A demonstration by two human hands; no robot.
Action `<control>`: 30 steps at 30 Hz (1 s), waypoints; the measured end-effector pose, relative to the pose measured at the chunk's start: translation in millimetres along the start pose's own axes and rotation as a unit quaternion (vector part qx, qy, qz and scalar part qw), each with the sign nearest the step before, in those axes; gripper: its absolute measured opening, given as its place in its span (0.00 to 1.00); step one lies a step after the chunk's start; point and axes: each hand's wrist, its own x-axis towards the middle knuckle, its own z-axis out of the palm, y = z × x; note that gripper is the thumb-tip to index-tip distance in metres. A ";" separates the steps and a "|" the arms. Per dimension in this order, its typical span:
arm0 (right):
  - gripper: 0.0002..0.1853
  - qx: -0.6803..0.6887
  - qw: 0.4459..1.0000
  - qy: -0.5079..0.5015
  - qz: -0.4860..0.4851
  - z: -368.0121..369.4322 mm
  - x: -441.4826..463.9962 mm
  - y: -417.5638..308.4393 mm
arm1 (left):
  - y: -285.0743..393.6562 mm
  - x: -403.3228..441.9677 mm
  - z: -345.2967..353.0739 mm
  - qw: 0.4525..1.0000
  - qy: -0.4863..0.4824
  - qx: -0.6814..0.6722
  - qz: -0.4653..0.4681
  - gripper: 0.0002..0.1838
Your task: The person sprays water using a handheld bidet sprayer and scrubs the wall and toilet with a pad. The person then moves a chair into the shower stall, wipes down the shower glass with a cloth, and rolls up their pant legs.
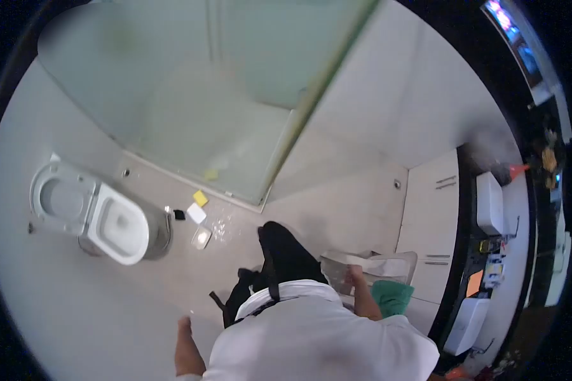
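My left hand (184,326) hangs low at the left of my body, away from any object. Its fingers are too small and blurred to make out. On the right, my right hand (354,275) is at a clear plastic bin (400,265) with white material in it. Whether the fingers grip anything there cannot be told. A green cloth (391,296) lies beside that forearm, partly over the bin's near side. On the floor ahead are a yellow sponge (200,198), a white pad (196,214), a small black piece (179,215) and a small clear tray (201,237).
An open toilet (122,227) stands at the left, lid raised. Glass shower panels (190,120) rise ahead above a low sill. Wet spots (222,230) mark the floor. White cabinets (429,222) and a dark counter with basins (489,203) run along the right.
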 end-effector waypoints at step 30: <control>0.12 -0.067 0.643 -0.073 -0.759 126.5 -4.1 -660.1 | 205.9 -182.3 395.2 0.944 -0.187 -0.137 -0.233 0.19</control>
